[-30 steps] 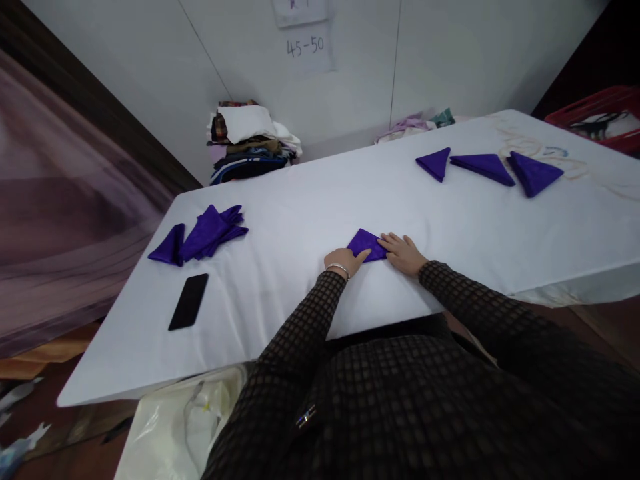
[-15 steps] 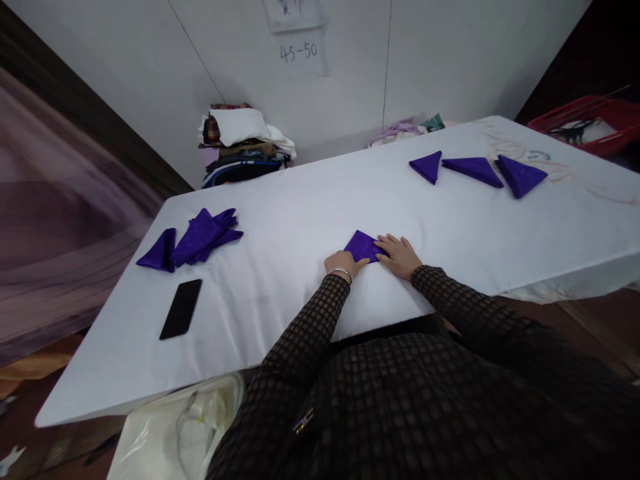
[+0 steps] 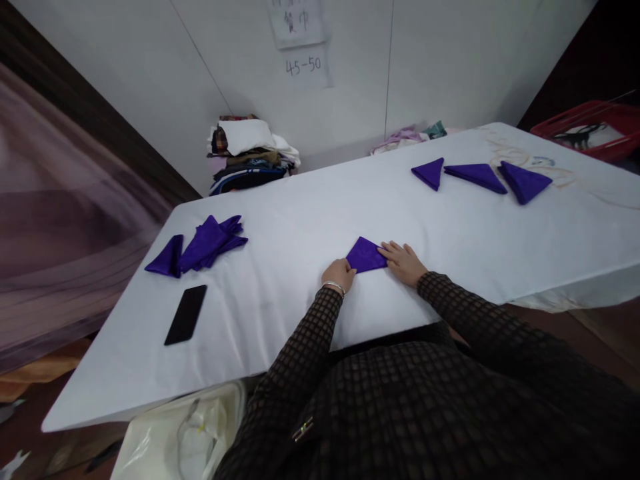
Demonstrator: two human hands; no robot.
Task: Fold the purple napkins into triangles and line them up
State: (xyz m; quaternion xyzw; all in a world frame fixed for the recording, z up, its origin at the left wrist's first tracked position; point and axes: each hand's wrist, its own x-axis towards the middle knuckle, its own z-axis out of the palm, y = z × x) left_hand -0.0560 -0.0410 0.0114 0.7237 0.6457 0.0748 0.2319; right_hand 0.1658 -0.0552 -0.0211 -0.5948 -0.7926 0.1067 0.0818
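A purple cloth napkin [image 3: 366,256], folded to a small pointed shape, lies on the white-covered table [image 3: 295,247] in front of me. At its left corner, my left hand [image 3: 339,275] is closed with the fingers curled, gripping the edge of the cloth. My right hand [image 3: 404,263] rests flat on the napkin's right corner, its fingers stretched out and slightly apart. The underside of the folds is hidden.
Folded purple napkins [image 3: 475,178] lie at the far right, with a pile of purple napkins [image 3: 210,243] at the left. A black phone [image 3: 185,315] lies nearer. Beyond the table are stacked clothes [image 3: 250,157] and a red basket [image 3: 590,127].
My left hand has slid from the napkin's front edge to its left corner, baring more cloth. My right hand has stayed at the right corner. The view has shifted slightly.
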